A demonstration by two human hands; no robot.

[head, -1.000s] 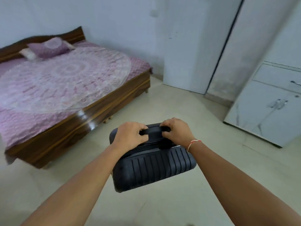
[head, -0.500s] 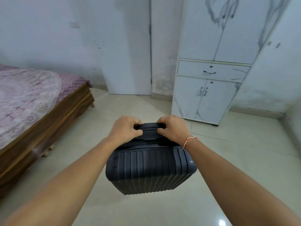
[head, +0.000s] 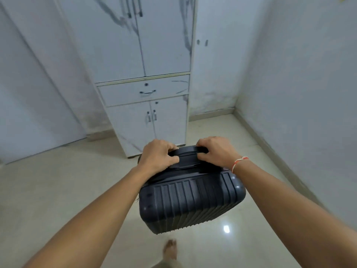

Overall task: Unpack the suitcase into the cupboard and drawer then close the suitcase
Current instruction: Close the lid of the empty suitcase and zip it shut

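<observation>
Head view: both hands gripping a dark ribbed suitcase [head: 190,202], carried clear of the pale tiled floor [head: 58,190] in front of a tall white cupboard [head: 143,45]. Left hand [head: 157,159] curled over the left end of the suitcase's top handle [head: 188,151], fingers wrapped round it; right hand [head: 215,151] clamped on the right end of the same handle, thumb tucked beneath. Orange-and-white thread band [head: 238,163] tied round the right wrist. Suitcase closed, ribbed shell facing the camera, tilted with its lower edge swung toward the viewer. Cupboard standing against the wall just beyond the hands, marbled grey streaks on its white doors, upper pair of doors shut, handles [head: 134,7] side by side at the top. Single drawer [head: 144,91] below them, closed, with a dark curved pull and a keyhole above it. Lower pair of doors [head: 151,120] shut beneath the drawer, two small handles close together. Plain white wall [head: 299,84] to the right, meeting the floor along a pale skirting. Bare foot [head: 170,248] on the tiles below the suitcase, near a bright glint of reflected light [head: 226,229].
</observation>
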